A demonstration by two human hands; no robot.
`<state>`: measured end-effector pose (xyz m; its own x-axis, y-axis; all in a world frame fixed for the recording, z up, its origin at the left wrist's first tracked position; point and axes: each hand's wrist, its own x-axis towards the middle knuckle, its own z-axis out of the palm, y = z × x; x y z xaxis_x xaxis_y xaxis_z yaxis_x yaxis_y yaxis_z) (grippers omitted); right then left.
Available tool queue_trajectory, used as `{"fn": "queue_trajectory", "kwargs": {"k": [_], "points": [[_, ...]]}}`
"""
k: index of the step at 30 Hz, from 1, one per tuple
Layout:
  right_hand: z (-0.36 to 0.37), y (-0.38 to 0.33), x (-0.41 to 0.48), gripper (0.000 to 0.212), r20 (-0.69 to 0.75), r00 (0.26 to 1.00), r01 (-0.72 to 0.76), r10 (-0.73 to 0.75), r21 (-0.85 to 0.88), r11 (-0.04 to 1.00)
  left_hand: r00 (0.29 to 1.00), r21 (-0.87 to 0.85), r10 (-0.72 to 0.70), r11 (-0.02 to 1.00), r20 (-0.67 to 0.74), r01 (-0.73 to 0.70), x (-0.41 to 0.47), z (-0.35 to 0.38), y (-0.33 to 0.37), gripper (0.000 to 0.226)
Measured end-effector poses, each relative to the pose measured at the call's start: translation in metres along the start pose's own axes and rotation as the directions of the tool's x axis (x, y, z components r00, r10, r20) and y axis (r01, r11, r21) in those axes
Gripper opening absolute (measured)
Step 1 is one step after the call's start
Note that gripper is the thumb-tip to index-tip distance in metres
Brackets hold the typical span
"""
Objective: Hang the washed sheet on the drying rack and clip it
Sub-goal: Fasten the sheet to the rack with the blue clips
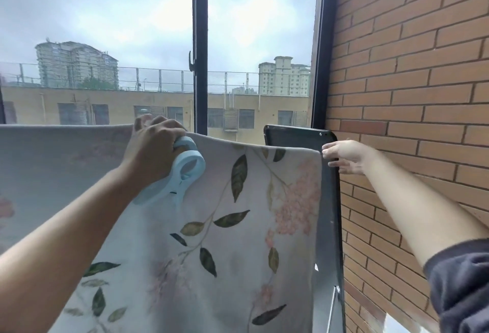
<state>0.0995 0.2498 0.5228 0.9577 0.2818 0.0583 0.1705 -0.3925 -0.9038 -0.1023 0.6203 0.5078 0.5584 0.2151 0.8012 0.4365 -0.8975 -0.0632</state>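
Although only the head view is supplied, it shows the work plainly enough. The sheet (238,226) hangs draped over the top of the rack (299,135), filling the lower left and centre of the frame, its top edge running from the left border to the right of centre. It is a floral printed cloth, and it falls in soft folds; judged from that, it is limp, with no stiffness of its own, and if still damp it will be heavy enough to drag and slide off a smooth bar. It is best held at the top fold, where the bar backs it, or by a corner.

The left hand (153,144), at centre left, is closed around the upper end of a large pale blue clip (182,173), which lies over the sheet at the top fold. The right hand (346,156), at centre right, reaches to the sheet's upper right corner, fingers partly curled, fingertips at the cloth edge and the rack frame; whether it pinches the cloth or only touches it cannot be told.

Hidden or unclear:
- The clip's jaws are covered by the left hand, so whether they grip the bar is not established.
- The bar under the sheet is not visible.
- The rack shows only as a dark frame at right; its feet are cut off.
- The sheet's lower hem and left end run out of frame.
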Motion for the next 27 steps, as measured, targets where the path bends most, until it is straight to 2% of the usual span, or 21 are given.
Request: {"fn": "queue_trajectory", "kwargs": {"k": [1,2,3,5,7,8,9,12,13,15,17,20,21,24,27], "points": [[0.004,0.002,0.002,0.022,-0.005,1.0,-0.009,0.009,-0.125,0.992,1.0,-0.021,0.015,1.0,0.002,-0.015,-0.005,-0.014,0.009,0.018],[0.011,0.003,0.003,0.026,0.005,1.0,-0.002,0.003,-0.216,0.976,0.998,-0.057,0.027,0.998,-0.057,-0.03,-0.002,-0.014,0.013,0.016],[0.018,0.003,0.002,0.028,0.03,0.999,0.023,-0.015,-0.263,0.964,1.0,-0.09,0.017,0.996,-0.023,-0.019,-0.007,-0.025,0.021,0.016],[0.037,0.001,-0.003,0.024,0.106,0.99,0.122,-0.098,-0.259,0.958,1.0,-0.165,-0.013,0.986,0.024,0.017,-0.013,-0.042,0.036,0.016],[0.058,-0.003,-0.018,0.021,0.187,0.952,0.281,-0.243,-0.214,0.936,1.0,-0.196,-0.021,0.98,0.021,0.025,-0.019,-0.056,0.048,0.015],[0.068,-0.006,-0.027,0.026,0.248,0.914,0.362,-0.319,-0.151,0.92,0.999,-0.212,-0.031,0.977,-0.024,0.025,-0.021,-0.062,0.054,0.016],[0.078,-0.01,-0.038,0.04,0.332,0.862,0.421,-0.383,-0.049,0.906,0.997,-0.212,-0.062,0.976,-0.052,0.05,-0.022,-0.069,0.059,0.019],[0.105,-0.017,-0.068,0.1,0.584,0.655,0.419,-0.48,0.249,0.873,0.978,-0.229,-0.2,0.956,-0.053,0.183,-0.022,-0.083,0.074,0.027],[0.115,-0.019,-0.076,0.111,0.628,0.601,0.414,-0.494,0.285,0.865,0.97,-0.228,-0.236,0.949,-0.054,0.218,-0.02,-0.085,0.078,0.026],[0.135,-0.021,-0.089,0.121,0.665,0.538,0.416,-0.519,0.326,0.849,0.955,-0.24,-0.295,0.93,-0.027,0.28,-0.019,-0.09,0.084,0.021],[0.153,-0.021,-0.1,0.125,0.651,0.52,0.405,-0.553,0.382,0.83,0.945,-0.249,-0.328,0.915,-0.003,0.317,-0.016,-0.094,0.088,0.019],[0.179,-0.021,-0.113,0.124,0.548,0.569,0.402,-0.614,0.465,0.788,0.93,-0.361,-0.368,0.869,-0.011,0.339,-0.016,-0.098,0.089,0.02],[0.186,-0.023,-0.117,0.12,0.493,0.598,0.432,-0.632,0.466,0.772,0.924,-0.407,-0.382,0.846,-0.01,0.345,-0.016,-0.099,0.087,0.022],[0.206,-0.028,-0.131,0.088,0.286,0.689,0.535,-0.666,0.419,0.734,0.904,-0.474,-0.427,0.797,-0.002,0.375,-0.015,-0.101,0.079,0.022],[0.226,-0.035,-0.145,0.078,0.09,0.711,0.613,-0.697,0.406,0.677,0.872,-0.541,-0.489,0.729,0.017,0.419,-0.012,-0.105,0.067,0.021]]}}
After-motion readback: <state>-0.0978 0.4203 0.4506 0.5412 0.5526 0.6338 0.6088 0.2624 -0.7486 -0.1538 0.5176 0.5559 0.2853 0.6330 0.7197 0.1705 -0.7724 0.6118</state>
